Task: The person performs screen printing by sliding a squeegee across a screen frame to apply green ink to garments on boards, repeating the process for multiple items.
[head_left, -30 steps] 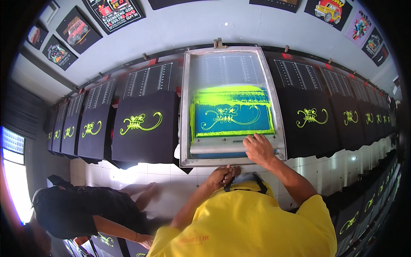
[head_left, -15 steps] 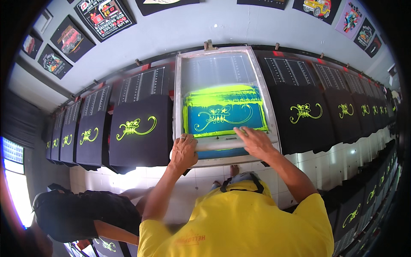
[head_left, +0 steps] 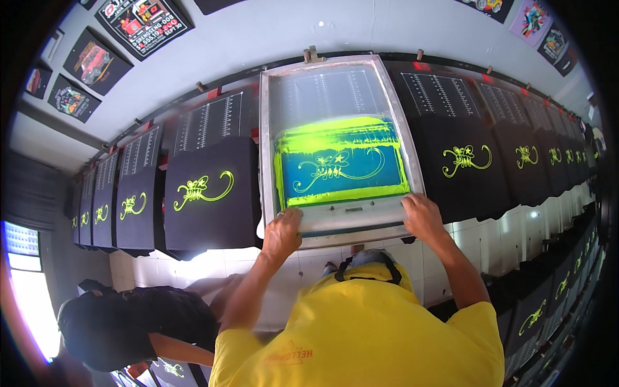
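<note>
A wide pale squeegee (head_left: 353, 217) lies across the near end of a screen-printing frame (head_left: 264, 129). My left hand (head_left: 282, 232) is closed around its left end. My right hand (head_left: 422, 216) is closed around the right end. On the blue mesh just beyond the squeegee lies a strip of neon yellow ink (head_left: 348, 193). More yellow ink (head_left: 338, 132) covers the far part of the stencil area, and yellow lines run along its sides. Between them shows a curling scorpion-like stencil design (head_left: 335, 169). The squeegee's blade edge is hidden.
Black shirts with yellow prints lie on boards to the left (head_left: 206, 206) and right (head_left: 464, 187). A metal hinge clamp (head_left: 314, 55) meets the frame's far edge. Another person in dark clothes (head_left: 138, 322) is at lower left. More printed shirts (head_left: 535, 316) line the lower right.
My right hand has moved from the squeegee's middle to its right end and closed there. The squeegee sits slightly nearer me, and the yellow strip beyond it looks wider. The view has shifted slightly.
</note>
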### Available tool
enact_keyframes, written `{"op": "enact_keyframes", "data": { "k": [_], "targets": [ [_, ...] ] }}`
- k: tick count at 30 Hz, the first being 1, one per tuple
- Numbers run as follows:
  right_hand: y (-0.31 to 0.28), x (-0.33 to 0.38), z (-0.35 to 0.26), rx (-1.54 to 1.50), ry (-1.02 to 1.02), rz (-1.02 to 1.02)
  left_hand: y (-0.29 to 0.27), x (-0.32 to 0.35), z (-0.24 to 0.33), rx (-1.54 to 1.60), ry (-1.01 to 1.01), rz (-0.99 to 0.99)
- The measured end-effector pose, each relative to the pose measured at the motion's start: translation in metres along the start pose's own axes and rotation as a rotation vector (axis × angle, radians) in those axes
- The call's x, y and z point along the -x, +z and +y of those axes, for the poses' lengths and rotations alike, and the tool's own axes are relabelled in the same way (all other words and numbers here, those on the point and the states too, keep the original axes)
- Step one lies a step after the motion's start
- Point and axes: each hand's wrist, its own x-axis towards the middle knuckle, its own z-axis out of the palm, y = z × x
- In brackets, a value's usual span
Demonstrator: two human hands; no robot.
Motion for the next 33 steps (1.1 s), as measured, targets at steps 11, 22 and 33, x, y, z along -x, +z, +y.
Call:
{"op": "enact_keyframes", "data": {
  "k": [11, 22, 33],
  "targets": [
    [0.039, -0.089, 0.059, 0.085, 0.01, 0.06, 0.019, -0.099, -0.062, -0.074, 0.159, 0.137],
    [0.024, -0.162, 0.088, 0.046, -0.008, 0.045, 0.003, -0.163, -0.085, -0.108, 0.042, 0.027],
    [0.01, -0.017, 0.005, -0.029, 0.002, 0.036, -0.004, -0.003, -0.015, -0.044, 0.059, 0.094]
  ]
}}
